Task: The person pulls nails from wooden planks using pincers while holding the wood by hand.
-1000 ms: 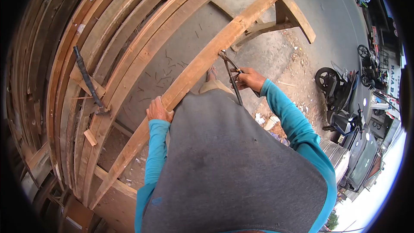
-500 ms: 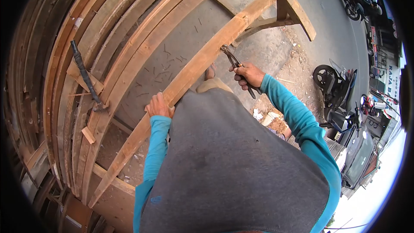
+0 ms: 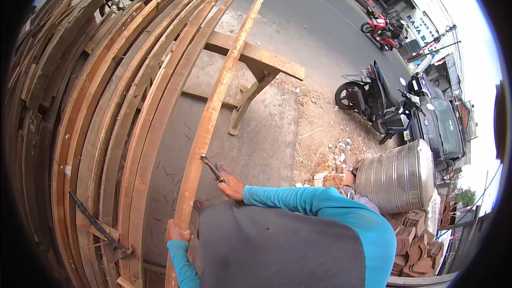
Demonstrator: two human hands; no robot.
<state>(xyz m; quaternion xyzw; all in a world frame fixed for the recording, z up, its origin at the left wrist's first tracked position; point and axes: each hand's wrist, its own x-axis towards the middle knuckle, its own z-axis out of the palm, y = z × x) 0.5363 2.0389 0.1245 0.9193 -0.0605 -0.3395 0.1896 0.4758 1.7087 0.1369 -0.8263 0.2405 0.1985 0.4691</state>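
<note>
A long wooden beam (image 3: 209, 120) runs from the bottom up to a wooden trestle (image 3: 266, 58). My left hand (image 3: 177, 232) is closed round the beam near its lower end. Metal pincers (image 3: 212, 169) are gripped in my right hand (image 3: 232, 186), with their jaws against the beam's right edge. Whether a nail sits in the jaws is too small to tell. The pincers' handles are mostly hidden by my fingers. Left of the beam, a hammer (image 3: 96, 221) with a dark wrapped handle lies across other planks (image 3: 144, 160).
Stacked timber (image 3: 48, 74) fills the left side. Bent nails lie on the ground between the planks and the beam. To the right are a ribbed metal drum (image 3: 396, 173), roof tiles (image 3: 413, 240), a parked motorbike (image 3: 368, 98) and a dark car (image 3: 445, 122). A road (image 3: 288, 16) crosses behind.
The view has swung up, showing more road and the drum. My right hand first shifted its hold on the pincers, whose jaws stay at the beam's edge. My left hand still holds the beam.
</note>
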